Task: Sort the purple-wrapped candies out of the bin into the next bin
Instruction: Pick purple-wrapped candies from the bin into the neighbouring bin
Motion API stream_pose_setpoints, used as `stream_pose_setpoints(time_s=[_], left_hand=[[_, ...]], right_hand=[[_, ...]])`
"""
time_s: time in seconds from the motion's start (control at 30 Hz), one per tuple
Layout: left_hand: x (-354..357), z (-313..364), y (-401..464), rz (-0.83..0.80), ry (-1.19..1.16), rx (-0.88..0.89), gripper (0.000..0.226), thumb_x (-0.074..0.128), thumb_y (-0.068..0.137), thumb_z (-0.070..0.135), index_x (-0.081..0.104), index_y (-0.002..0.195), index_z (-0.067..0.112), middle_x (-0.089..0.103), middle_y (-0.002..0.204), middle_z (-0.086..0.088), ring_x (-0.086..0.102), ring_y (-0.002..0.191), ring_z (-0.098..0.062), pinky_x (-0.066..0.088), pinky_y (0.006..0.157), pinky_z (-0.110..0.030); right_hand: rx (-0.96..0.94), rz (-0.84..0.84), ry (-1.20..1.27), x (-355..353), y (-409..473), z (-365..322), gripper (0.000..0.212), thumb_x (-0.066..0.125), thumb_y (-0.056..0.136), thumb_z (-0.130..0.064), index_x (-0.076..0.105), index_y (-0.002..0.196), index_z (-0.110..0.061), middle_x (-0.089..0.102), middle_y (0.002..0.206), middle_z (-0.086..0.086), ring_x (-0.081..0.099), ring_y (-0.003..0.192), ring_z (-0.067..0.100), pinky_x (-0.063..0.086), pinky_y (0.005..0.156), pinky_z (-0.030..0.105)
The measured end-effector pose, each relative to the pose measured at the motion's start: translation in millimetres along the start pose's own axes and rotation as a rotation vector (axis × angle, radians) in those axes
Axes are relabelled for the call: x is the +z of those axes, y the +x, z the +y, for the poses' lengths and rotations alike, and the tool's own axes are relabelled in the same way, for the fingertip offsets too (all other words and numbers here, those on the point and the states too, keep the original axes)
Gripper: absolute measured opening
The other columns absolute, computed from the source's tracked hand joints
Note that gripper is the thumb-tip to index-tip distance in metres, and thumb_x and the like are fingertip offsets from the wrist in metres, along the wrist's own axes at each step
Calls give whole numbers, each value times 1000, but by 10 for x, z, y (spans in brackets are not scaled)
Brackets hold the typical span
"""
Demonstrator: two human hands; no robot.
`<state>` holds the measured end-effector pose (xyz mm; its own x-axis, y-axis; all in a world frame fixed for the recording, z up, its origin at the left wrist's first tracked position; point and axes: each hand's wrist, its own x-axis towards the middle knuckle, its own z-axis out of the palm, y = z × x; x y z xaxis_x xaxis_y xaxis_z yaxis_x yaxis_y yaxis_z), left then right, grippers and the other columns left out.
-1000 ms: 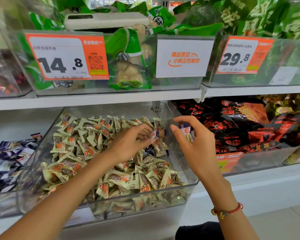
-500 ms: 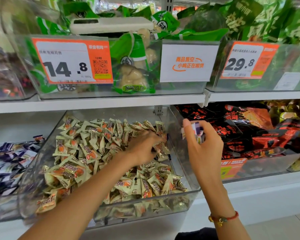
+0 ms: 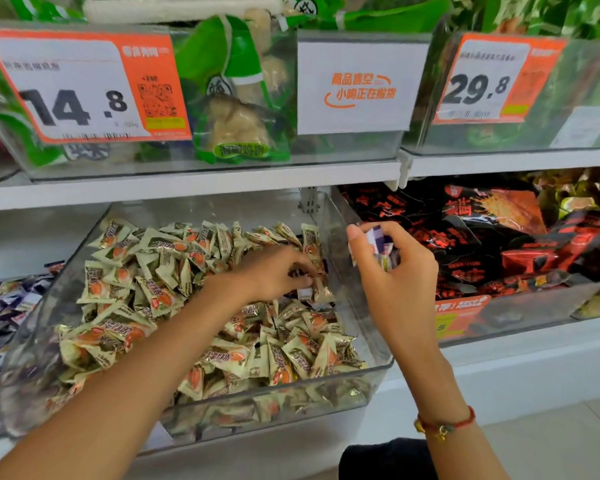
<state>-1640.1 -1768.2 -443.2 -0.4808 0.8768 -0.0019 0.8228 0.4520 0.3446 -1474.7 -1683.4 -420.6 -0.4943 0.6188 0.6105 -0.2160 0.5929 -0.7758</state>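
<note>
A clear plastic bin point(image 3: 371, 367) on the lower shelf holds a heap of cream-and-orange wrapped candies point(image 3: 160, 282). My left hand point(image 3: 274, 271) reaches into the bin's far right corner and pinches a small purple-and-white wrapped candy point(image 3: 305, 292) among the cream ones. My right hand point(image 3: 392, 271) hovers just outside the bin's right wall and holds a bunch of purple-wrapped candies point(image 3: 378, 242) in its curled fingers. The neighbouring bin point(image 3: 0, 344) at the far left contains purple-and-white wrapped candies point(image 3: 4, 299).
To the right stands a clear bin of black-and-red snack packs point(image 3: 482, 244). The shelf above point(image 3: 205, 183) carries bins of green packs with orange price tags point(image 3: 84, 88). White floor tiles point(image 3: 551, 441) show at the lower right.
My left hand dug deeper into the bin's right corner and closed on a candy. My right hand rose slightly, still holding its purple candies. The camera moved closer.
</note>
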Motion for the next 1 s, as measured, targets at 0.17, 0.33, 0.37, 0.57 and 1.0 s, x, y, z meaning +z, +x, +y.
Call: stream_pose_setpoints(time_s=[0.17,0.33,0.37,0.57,1.0], left_hand=[[322,45,231,210,384,-56,47,58,94,33,46,139,28,45,139,2,38,127,-20,34,102,-37],[389,37,356,316,407,-85,36,69,87,24,57,121,23,60,119,0,49,114,-20,39,95,-35],[361,30,309,323,347,-73,32,68,87,27,58,117,25,63,113,1,55,107,-19,43,91,-34],[70,169,-259,503,-568,-48,24,75,79,31,64,100,28,68,96,15,63,86,4,52,78,-15],[-45,319,-584,482,-693,76,39,77,77,17,64,109,37,66,110,25,58,104,8,47,91,-16]], right_hand=[[40,20,29,19,3,10,19,61,94,-27,64,79,-17,57,62,4,47,59,25,36,53,33],[9,7,6,-6,10,8,2,67,90,-16,67,90,-18,64,76,-12,58,73,7,44,63,17],[-8,-1,-16,-11,10,14,5,68,88,-14,67,92,-17,65,82,-13,60,78,4,44,68,13],[-40,-18,-76,-18,16,19,10,72,86,-22,68,92,-17,65,84,-13,60,81,2,46,73,16],[21,-1,-26,52,-76,-57,19,66,87,-36,66,79,-18,62,64,-7,52,58,13,39,51,23]])
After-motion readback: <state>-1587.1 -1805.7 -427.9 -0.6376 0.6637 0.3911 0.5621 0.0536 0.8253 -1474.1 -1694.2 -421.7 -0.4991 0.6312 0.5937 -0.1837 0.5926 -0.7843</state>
